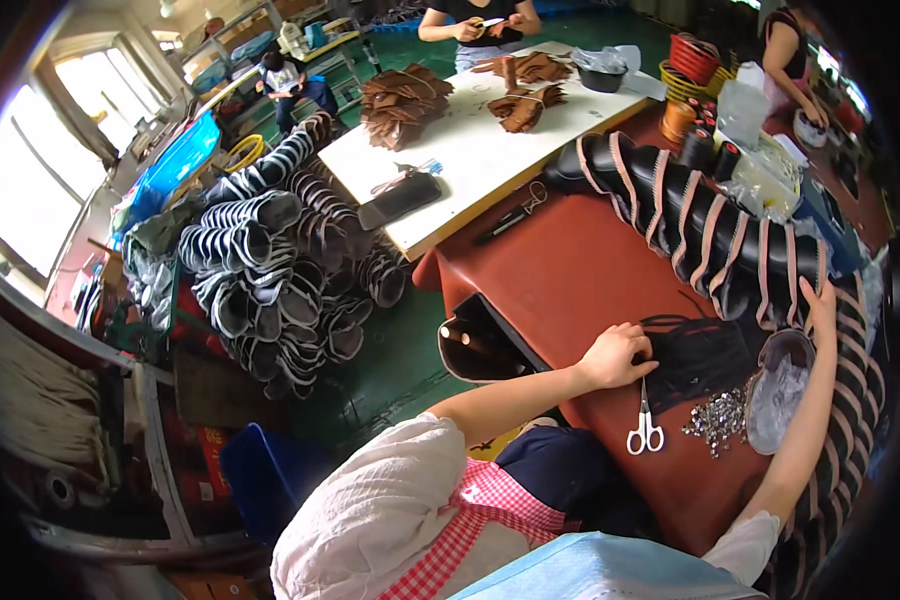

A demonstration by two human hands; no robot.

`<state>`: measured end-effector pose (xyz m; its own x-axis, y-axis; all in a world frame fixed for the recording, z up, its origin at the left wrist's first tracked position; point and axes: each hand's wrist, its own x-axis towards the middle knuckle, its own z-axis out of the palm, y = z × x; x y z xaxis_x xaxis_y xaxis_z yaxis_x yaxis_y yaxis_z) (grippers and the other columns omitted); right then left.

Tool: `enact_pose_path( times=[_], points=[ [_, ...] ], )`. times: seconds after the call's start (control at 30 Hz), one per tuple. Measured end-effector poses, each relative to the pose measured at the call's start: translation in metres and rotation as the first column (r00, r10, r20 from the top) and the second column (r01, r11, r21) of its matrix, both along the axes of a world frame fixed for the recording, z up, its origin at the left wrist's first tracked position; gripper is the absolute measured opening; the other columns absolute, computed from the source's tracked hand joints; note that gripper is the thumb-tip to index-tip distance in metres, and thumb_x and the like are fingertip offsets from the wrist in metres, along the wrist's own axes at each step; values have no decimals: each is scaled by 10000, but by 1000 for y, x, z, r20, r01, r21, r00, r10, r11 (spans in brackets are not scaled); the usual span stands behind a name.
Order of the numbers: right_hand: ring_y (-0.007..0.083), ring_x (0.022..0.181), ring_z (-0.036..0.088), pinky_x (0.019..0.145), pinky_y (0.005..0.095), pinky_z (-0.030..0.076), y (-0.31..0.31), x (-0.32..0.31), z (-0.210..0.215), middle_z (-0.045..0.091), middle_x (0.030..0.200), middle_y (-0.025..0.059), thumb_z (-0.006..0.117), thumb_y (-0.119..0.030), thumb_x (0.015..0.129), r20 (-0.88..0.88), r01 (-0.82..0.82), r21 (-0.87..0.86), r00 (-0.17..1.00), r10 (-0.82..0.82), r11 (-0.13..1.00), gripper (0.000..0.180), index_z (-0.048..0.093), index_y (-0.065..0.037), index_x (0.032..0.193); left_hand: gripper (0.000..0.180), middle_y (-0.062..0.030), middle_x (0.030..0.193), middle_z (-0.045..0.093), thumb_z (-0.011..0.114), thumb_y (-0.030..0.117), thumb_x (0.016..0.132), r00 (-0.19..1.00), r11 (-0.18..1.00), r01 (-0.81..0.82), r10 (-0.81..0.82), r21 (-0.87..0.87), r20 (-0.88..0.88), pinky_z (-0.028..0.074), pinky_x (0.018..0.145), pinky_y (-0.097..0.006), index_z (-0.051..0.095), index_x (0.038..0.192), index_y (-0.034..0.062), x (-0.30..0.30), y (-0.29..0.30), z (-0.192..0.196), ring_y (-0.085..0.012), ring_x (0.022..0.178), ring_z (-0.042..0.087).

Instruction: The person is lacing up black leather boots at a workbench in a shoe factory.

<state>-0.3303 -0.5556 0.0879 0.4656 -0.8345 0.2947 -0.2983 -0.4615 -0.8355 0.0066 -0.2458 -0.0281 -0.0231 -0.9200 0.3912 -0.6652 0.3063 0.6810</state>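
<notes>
My left hand (618, 357) rests on the red-brown table covering with its fingers curled in. Its fingertips meet the edge of a bundle of thin black straps (705, 355); what they pinch is hidden. White-handled scissors (645, 430) lie just below that hand, blades pointing up toward it. My right hand (820, 305) reaches to the end of a long row of nested black shoe uppers (705, 210) with pinkish zipper-like edges, its fingers on the nearest piece. Beneath my right forearm are a tray with clear plastic (778, 395) and a heap of small shiny metal pieces (718, 420).
A white-topped table (450, 190) ahead bears brown leather pieces (402, 105) and a dark case (400, 200). Piled pale-edged uppers (260, 260) stand at left. Thread spools (698, 148) and baskets (692, 60) sit at far right. Other people work beyond; a blue chair (270, 470) is lower left.
</notes>
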Motion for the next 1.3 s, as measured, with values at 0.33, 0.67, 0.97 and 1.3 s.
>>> enact_pose_path(
  times=[0.33,0.67,0.97,1.3],
  points=[
    [351,1116,557,935,406,436,73,-19,-33,582,1216,203,627,-328,909,-48,468,-601,788,-614,648,510,491,-13,1287,246,-76,912,653,683,309,838,999,1000,-1,0,20,42,464,848,-381,678,833,64,8,-1,-7,-256,925,593],
    [446,942,606,792,503,491,165,-122,-58,647,985,252,653,-101,810,-587,582,-483,340,-735,654,245,637,-25,1042,168,-81,889,669,661,217,830,1000,992,3,-5,-125,-10,500,794,-369,724,861,64,-2,-9,-13,-265,870,621],
    [397,891,627,751,439,498,249,-68,81,654,952,220,581,-193,888,-25,581,-711,542,-840,396,243,614,-64,1092,218,-77,877,618,548,202,934,643,979,-105,203,177,-738,524,636,-289,615,933,-6,22,-23,-30,-161,750,615],
    [121,813,617,730,236,481,409,37,69,666,871,34,657,7,811,289,540,-475,841,-457,694,142,670,6,952,166,-58,979,603,531,240,923,-261,965,118,-196,-233,-945,449,958,-390,489,833,107,108,78,68,-184,945,563]
  ],
)
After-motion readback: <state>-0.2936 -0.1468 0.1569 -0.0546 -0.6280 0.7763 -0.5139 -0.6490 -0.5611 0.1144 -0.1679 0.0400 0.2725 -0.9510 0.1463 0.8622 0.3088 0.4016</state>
